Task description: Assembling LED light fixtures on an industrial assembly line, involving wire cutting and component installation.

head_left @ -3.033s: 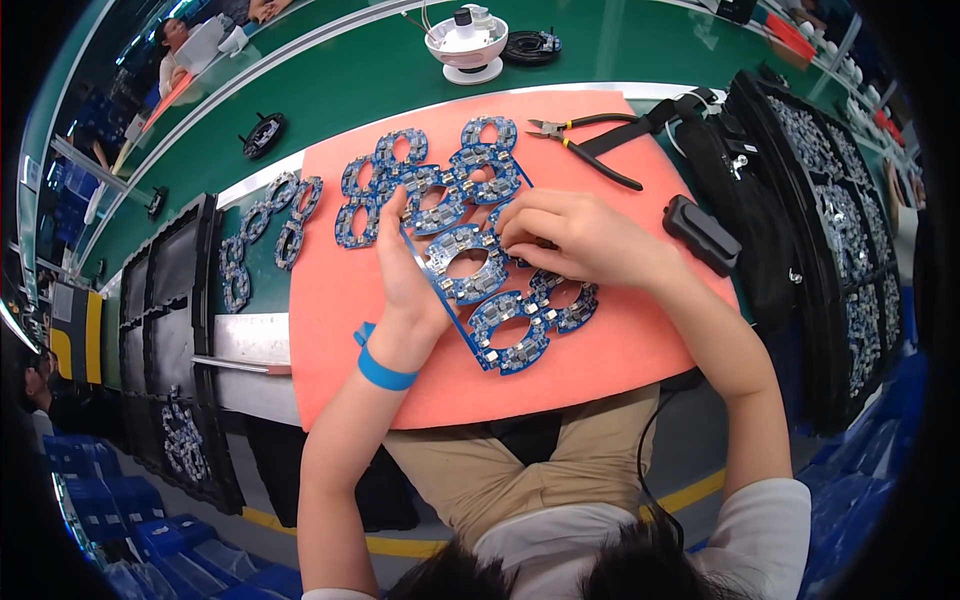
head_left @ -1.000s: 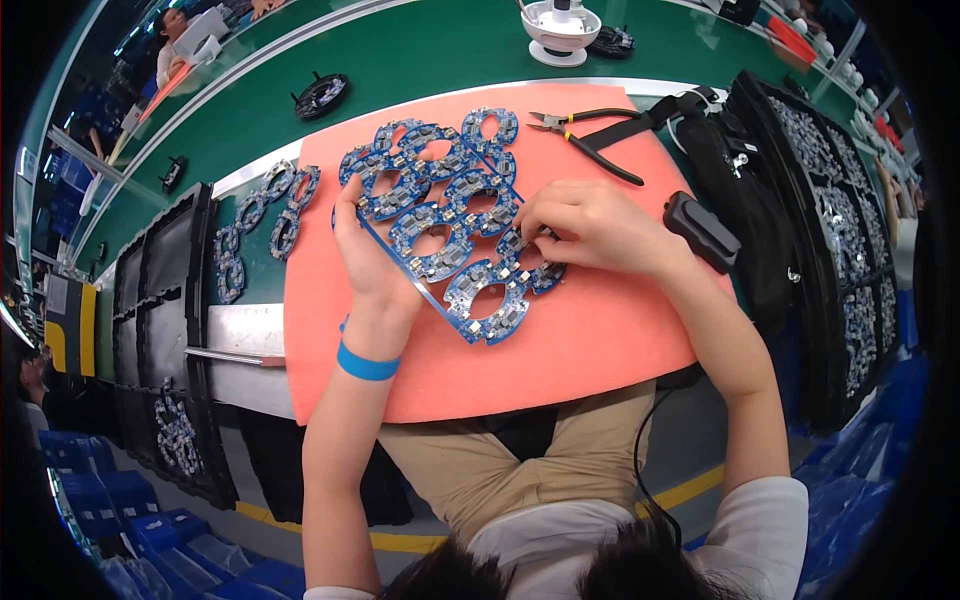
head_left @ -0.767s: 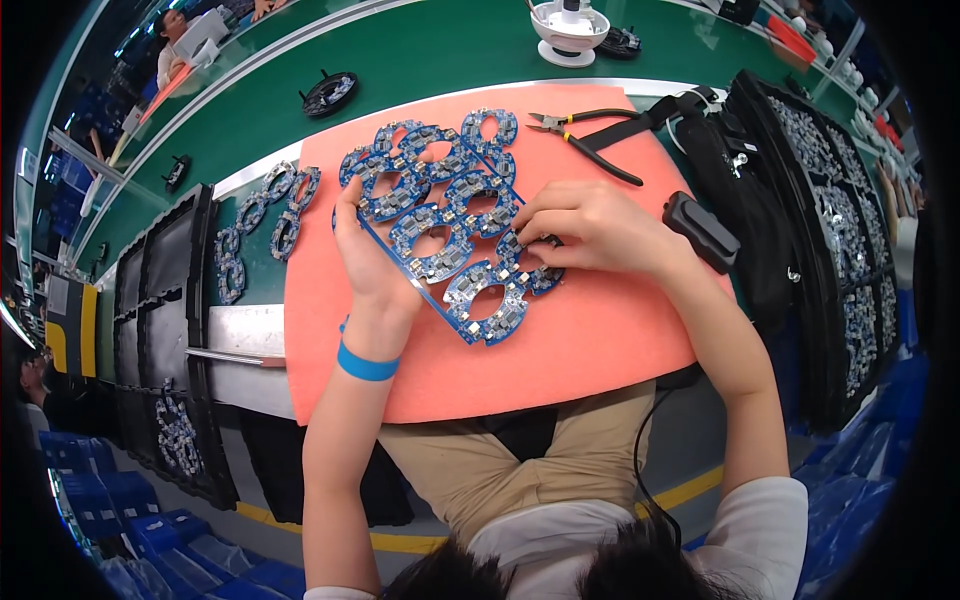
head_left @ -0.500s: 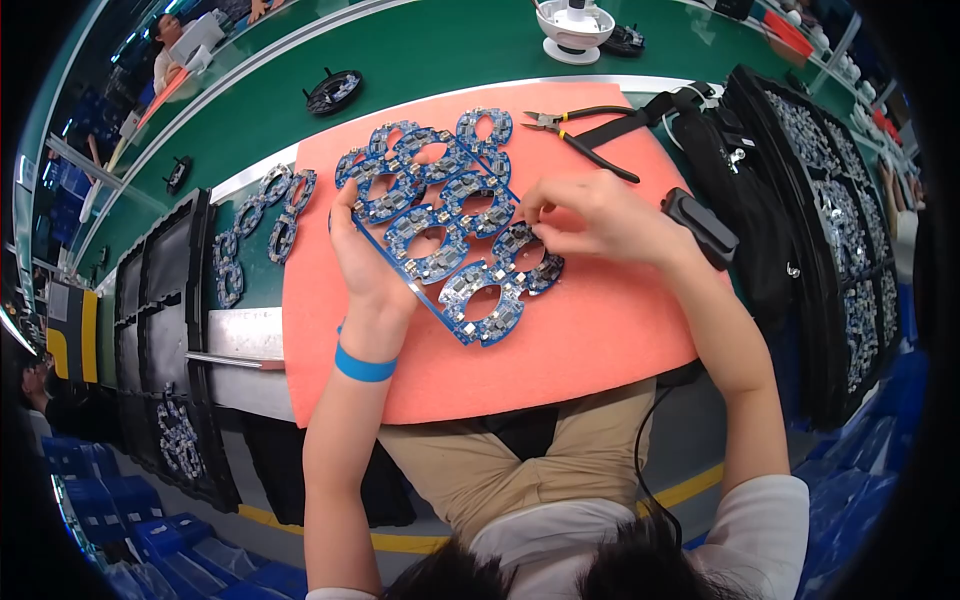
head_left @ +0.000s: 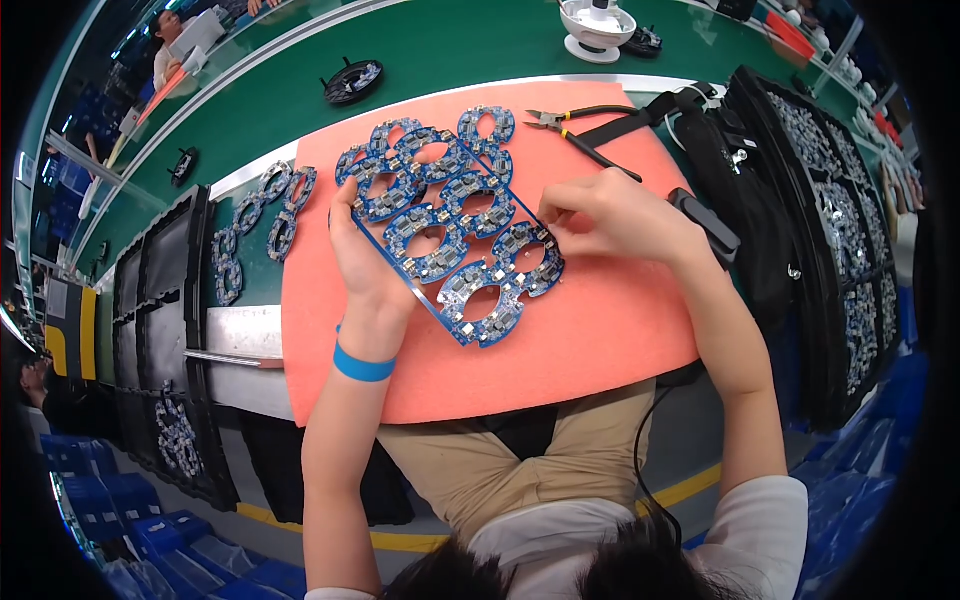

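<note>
My left hand is closed round the left edge of a blue circuit board panel, holding it tilted over a salmon-coloured foam mat. The panel carries several joined ring-shaped boards with oval holes, and a narrow blue strip runs along each long side. My right hand is closed in a pinch at the panel's right edge, where the strip meets the fingertips; the exact grip is partly hidden. Beyond the panel, loose ring boards lie on the mat. A blue band circles my left wrist.
Cutting pliers lie at the mat's far right, near a black bag. Black trays stand left; another tray with boards stands right. More ring boards rest left of the mat. Behind are a black round part and a white device.
My right hand has shifted slightly right, off the lower right ring board to its edge. The left hand still holds the panel. The black and white parts behind have slid right.
</note>
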Demonstrator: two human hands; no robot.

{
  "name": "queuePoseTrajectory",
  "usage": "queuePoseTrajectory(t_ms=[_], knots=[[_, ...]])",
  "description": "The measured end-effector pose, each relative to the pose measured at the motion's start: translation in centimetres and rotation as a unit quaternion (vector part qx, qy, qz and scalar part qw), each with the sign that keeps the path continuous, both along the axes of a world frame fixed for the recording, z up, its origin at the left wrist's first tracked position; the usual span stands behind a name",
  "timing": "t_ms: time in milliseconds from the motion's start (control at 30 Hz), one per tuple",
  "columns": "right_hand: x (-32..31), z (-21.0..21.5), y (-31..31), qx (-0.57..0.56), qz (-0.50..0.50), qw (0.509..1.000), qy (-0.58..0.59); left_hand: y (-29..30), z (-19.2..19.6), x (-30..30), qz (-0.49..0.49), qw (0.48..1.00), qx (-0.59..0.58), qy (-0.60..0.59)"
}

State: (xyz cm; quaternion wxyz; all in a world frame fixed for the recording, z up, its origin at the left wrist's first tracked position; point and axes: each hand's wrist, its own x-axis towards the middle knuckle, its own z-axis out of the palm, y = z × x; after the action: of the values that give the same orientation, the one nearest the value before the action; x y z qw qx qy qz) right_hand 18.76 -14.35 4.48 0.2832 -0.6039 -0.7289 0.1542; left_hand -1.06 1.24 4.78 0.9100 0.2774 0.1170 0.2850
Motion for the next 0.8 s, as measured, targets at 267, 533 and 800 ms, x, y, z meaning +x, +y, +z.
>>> queuePoseTrajectory(t_ms=[267, 533, 800], knots=[[0.1, -0.7, -0.1, 0.046, 0.034, 0.997, -0.05, 0.8, -0.9, -0.3, -0.051, 0.996, -0.026, -0.072], [-0.9, -0.2, -0.2, 0.031, -0.022, 0.999, 0.004, 1.1, -0.8, -0.3, 0.046, 0.999, -0.024, 0.007], [-1.1, -0.9, 0.3, 0.119, 0.038, 0.989, -0.074, 0.8, -0.5, -0.5, 0.073, 0.997, -0.027, 0.006]])
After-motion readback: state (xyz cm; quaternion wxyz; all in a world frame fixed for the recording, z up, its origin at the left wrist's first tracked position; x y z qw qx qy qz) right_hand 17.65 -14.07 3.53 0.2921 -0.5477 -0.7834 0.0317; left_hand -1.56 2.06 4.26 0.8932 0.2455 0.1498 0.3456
